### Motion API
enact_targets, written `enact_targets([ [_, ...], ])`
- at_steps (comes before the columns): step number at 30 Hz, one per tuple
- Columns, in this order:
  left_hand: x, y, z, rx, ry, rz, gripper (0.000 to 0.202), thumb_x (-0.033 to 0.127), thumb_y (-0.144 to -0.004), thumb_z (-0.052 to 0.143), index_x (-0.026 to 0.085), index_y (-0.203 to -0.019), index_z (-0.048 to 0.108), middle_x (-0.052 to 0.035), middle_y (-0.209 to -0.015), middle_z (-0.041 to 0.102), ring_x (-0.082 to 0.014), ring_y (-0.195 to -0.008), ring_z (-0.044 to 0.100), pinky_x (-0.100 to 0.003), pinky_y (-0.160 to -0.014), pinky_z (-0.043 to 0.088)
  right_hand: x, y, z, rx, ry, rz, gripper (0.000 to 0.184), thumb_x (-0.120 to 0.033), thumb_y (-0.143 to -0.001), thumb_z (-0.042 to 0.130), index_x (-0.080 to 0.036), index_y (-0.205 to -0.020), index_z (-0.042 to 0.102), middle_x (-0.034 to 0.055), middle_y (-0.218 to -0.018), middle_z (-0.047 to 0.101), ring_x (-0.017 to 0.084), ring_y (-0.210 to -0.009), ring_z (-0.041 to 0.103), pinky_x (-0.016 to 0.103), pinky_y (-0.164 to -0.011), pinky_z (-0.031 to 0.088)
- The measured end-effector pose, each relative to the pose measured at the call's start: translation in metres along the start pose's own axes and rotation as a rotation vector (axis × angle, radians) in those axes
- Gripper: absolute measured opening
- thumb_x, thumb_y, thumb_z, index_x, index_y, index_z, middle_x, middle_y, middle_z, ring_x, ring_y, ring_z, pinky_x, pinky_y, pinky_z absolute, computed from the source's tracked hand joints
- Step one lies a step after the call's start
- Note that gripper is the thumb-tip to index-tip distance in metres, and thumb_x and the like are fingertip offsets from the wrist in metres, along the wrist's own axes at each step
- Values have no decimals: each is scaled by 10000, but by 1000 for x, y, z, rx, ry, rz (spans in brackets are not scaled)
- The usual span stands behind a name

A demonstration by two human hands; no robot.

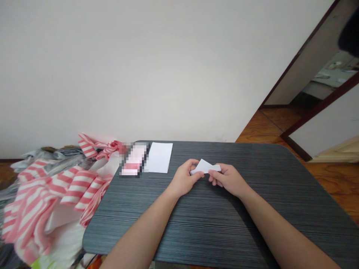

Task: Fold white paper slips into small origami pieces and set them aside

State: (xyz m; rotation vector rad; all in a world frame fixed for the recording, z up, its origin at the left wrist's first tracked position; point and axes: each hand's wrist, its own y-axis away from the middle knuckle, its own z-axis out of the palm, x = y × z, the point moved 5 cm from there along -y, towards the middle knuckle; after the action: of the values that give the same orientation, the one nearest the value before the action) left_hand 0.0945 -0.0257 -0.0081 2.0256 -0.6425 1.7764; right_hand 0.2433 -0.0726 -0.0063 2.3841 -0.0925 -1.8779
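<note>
A small piece of folded white paper point(203, 167) is held between my two hands above the middle of the dark table. My left hand point(185, 177) grips its left end, thumb along the near edge and fingers behind. On the right end, my right hand point(226, 178) pinches the paper between thumb and fingers. The paper has a raised pointed fold on the left and a narrow flap to the right. Parts of the fingers behind it are hidden.
A stack of white paper point(159, 157) lies at the table's back left, beside a pixelated pinkish item point(135, 158). Red-and-white striped cloth point(81, 185) and plastic bags are heaped left of the dark table point(269, 209). A white wall point(168, 74) stands behind; a doorway is at right.
</note>
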Motion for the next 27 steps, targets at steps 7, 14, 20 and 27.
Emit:
enact_targets([
  [7, -3, -1, -1, 21, 91, -29, 266, 282, -748, 599, 164, -972, 520, -10, -733, 639, -63, -506, 488, -190, -508, 374, 8, -1, -4, 26, -11, 22, 311, -424, -800, 556, -143, -677, 604, 18, -511, 587, 85, -407, 446, 212, -409, 318],
  [14, -5, -3, -3, 10, 175, -87, 285, 314, -776, 569, 155, -1000, 493, -38, -732, 648, -67, -494, 494, -179, -458, 364, 14, -3, -7, 49, -85, 21, 309, -426, -795, 568, -143, -672, 595, 14, -512, 582, 79, -398, 435, 211, -398, 308],
  [20, -5, -4, -5, 39, 212, -76, 304, 340, -759, 590, 157, -984, 498, -24, -719, 649, -71, -494, 525, -181, -459, 381, 14, -4, -8, 61, -100, 4, 309, -419, -806, 563, -139, -680, 595, 10, -506, 578, 65, -385, 406, 202, -383, 285],
  [27, -5, -5, -8, 47, 168, -56, 257, 343, -788, 552, 140, -943, 524, -35, -708, 651, -72, -473, 519, -187, -448, 393, 18, -5, -11, 84, -132, 1, 302, -413, -795, 575, -134, -680, 595, 9, -493, 574, 56, -377, 402, 188, -373, 278],
])
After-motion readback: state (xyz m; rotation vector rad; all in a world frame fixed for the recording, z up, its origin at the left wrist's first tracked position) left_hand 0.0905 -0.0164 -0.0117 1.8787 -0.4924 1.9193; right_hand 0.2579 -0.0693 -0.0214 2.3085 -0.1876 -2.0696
